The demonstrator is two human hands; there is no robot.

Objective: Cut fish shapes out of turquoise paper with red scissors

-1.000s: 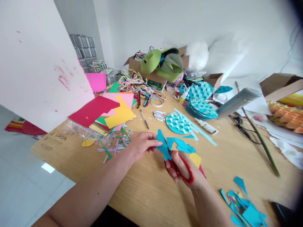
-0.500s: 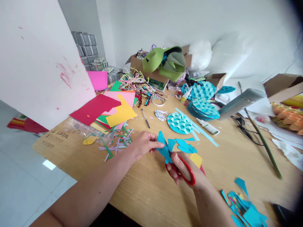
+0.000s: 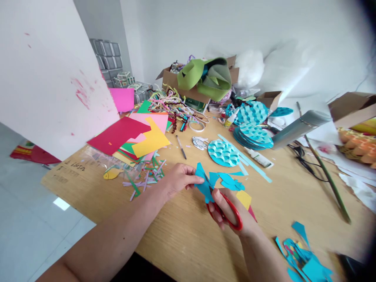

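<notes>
Between thumb and fingers my left hand [image 3: 183,178] pinches a piece of blue paper [image 3: 202,186] above the wooden table. My right hand [image 3: 221,207] grips red-handled scissors [image 3: 237,219], with the blades against the blue paper. Just beyond lie cut blue paper shapes [image 3: 230,181]. A yellow paper scrap [image 3: 243,198] is partly hidden by my right hand. Farther back is a round blue disc with wavy pale paper strips [image 3: 223,152], with a small fish drawing [image 3: 199,143] to its left.
Coloured paper sheets [image 3: 117,135] and thin paper strips [image 3: 147,178] lie to the left. A pen [image 3: 181,147], a glue tube [image 3: 258,157] and a grey flask [image 3: 302,127] stand or lie farther back. Blue scraps [image 3: 308,258] are at the lower right, below a green stick [image 3: 329,180].
The scissor handles have drawn slightly closer together in my right hand. My left hand and the blue paper stay nearly where they were.
</notes>
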